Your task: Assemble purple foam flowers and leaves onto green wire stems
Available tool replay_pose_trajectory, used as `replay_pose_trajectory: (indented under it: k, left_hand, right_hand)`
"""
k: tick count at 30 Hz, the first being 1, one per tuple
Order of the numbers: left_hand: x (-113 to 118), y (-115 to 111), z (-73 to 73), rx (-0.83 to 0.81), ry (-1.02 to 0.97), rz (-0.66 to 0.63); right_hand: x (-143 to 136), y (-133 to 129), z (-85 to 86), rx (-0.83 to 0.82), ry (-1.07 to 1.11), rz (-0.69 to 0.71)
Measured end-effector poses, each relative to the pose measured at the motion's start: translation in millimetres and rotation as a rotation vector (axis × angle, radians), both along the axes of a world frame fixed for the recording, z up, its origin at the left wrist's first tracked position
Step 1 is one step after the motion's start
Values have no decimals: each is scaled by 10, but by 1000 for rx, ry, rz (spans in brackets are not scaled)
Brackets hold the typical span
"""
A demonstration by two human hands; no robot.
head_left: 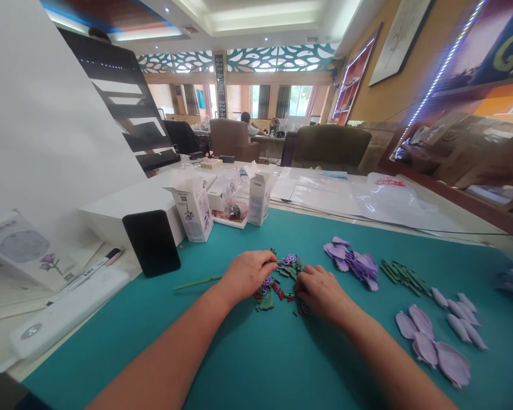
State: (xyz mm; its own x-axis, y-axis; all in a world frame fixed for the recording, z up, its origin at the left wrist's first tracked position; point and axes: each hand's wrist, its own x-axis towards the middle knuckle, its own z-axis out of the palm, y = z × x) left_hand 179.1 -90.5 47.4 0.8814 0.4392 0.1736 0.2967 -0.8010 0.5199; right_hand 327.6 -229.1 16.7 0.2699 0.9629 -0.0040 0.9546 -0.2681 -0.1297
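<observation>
A loose pile of small parts lies on the teal mat: green leaf pieces, purple lattice-like rings and red bits. At the pile's left side is my left hand, its fingers pinched together over the parts; what they hold is hidden. My right hand reaches in from the right with curled fingers pressed down among the pieces, and its fingertips are covered too. A thin green stem runs out to the left from beneath my left hand.
Purple petals, green sticks, pale pods and wide lilac petals lie sorted at right. A black tablet-like panel, white cartons and a power strip stand left and behind. Someone sits far back.
</observation>
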Motion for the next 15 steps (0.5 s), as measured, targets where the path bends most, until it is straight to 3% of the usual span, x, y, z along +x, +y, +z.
replay_pose_trajectory:
  k: [15]
  left_hand:
    - [4,1,-19,2,4,-15]
  right_hand:
    - [73,20,-94,77,75,0]
